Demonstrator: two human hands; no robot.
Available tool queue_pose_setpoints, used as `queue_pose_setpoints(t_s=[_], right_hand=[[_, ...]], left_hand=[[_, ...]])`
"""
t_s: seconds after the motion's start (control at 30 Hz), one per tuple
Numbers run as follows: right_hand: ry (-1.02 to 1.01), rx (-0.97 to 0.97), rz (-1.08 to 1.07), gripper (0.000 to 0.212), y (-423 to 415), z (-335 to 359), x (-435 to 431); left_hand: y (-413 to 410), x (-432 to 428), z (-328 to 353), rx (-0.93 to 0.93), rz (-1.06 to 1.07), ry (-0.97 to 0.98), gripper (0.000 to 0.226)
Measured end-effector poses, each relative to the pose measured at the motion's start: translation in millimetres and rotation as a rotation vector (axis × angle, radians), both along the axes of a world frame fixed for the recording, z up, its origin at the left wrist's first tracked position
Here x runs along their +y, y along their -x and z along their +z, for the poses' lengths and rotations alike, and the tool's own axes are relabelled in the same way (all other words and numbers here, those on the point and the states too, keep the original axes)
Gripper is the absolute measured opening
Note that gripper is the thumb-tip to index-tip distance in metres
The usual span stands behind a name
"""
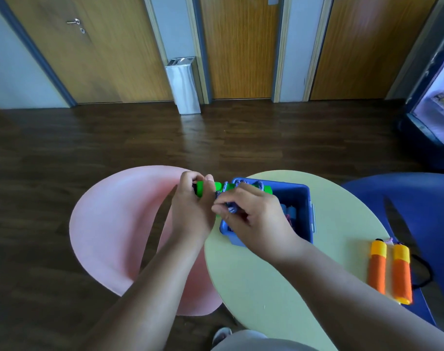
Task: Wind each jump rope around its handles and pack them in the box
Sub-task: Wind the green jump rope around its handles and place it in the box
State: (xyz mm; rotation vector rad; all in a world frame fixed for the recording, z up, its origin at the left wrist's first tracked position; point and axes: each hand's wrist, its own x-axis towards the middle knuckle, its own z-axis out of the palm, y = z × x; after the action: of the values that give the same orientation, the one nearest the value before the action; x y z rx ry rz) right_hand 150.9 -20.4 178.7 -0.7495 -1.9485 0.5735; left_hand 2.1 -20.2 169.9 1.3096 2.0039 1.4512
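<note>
My left hand [193,206] grips the green jump-rope handles [217,186] by their left end, held level above the near-left corner of the blue box [298,198]. The patterned rope [232,209] is partly wound round the handles, and my right hand [256,214] pinches a stretch of it just below them. Inside the box lies another rope bundle [290,214], mostly hidden by my right hand. A second jump rope with orange-and-yellow foam handles [390,271] lies on the pale green round table [261,282] at the right, its dark cord trailing off the edge.
A pink chair seat [119,224] stands to the left of the table and a blue chair [415,198] to the right. Beyond is dark wood floor, a metal bin [183,86] by the wooden doors, and a lit drinks fridge [438,97] at far right.
</note>
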Motion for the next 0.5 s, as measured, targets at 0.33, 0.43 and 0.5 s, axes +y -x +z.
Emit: queue_pose_setpoints(t_s=[0.33, 0.43, 0.5], right_hand=[[0.387, 0.063, -0.137, 0.017, -55.5, 8.4, 14.4], [0.387, 0.047, -0.149, 0.017, -75.9, 14.4, 13.1], [0.391, 0.041, -0.154, 0.017, -86.2, 14.4, 14.4]], left_hand=[[20.0, 1.2, 14.4, -0.003, 0.051, -0.031, 0.027], [31.4, 1.0, 12.3, -0.061, 0.086, -0.052, 0.023], [31.7, -0.5, 11.1, -0.031, 0.067, -0.045, 0.022]])
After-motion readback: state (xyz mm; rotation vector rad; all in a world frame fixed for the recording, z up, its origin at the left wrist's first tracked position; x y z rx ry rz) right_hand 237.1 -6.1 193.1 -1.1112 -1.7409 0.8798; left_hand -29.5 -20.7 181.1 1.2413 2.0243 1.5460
